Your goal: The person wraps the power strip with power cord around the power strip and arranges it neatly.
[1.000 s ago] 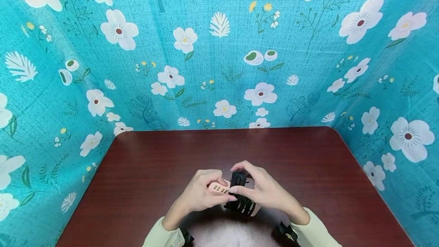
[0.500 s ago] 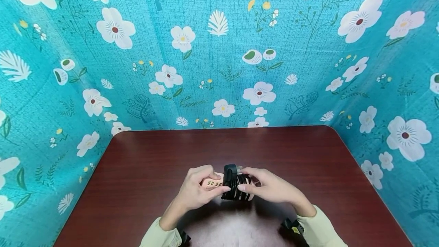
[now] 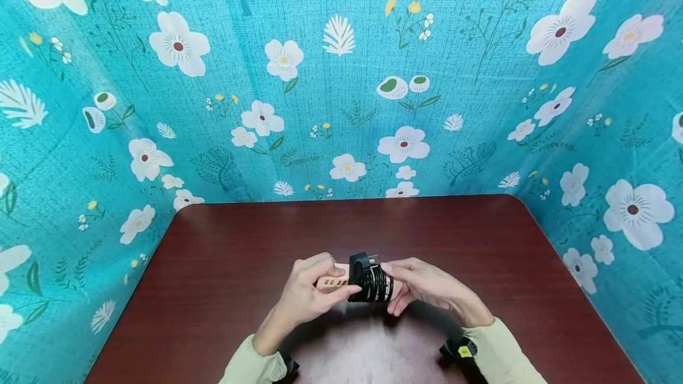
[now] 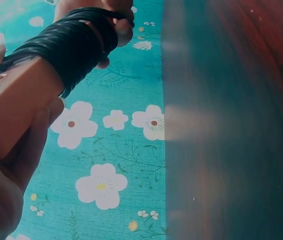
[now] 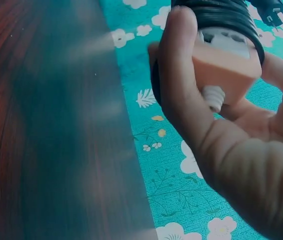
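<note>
A pink power strip (image 3: pixel 331 282) with a row of USB ports is held above the table, a black cord (image 3: pixel 376 287) wound in many turns round its middle and right part. My left hand (image 3: pixel 305 290) grips the left end, thumb and fingers on opposite sides. At the other end, my right hand (image 3: pixel 433 287) holds the strip between thumb and curled fingers, the thumb lying against the coils in the right wrist view. The black plug (image 3: pixel 360 265) sticks up beside the coils with its metal prongs pointing right. A pale ribbed cord stub (image 5: pixel 213 97) shows at the strip's end.
The dark red-brown table (image 3: pixel 256 233) stretches behind and to both sides of the hands. A turquoise flowered cloth (image 3: pixel 341 105) hangs along its back and sides. Black wrist devices (image 3: pixel 460 349) sit at both cuffs.
The right hand has let go of the plug and moved to the strip's right end, fingers now beneath it. The strip has risen and levelled; the left hand keeps its grip.
</note>
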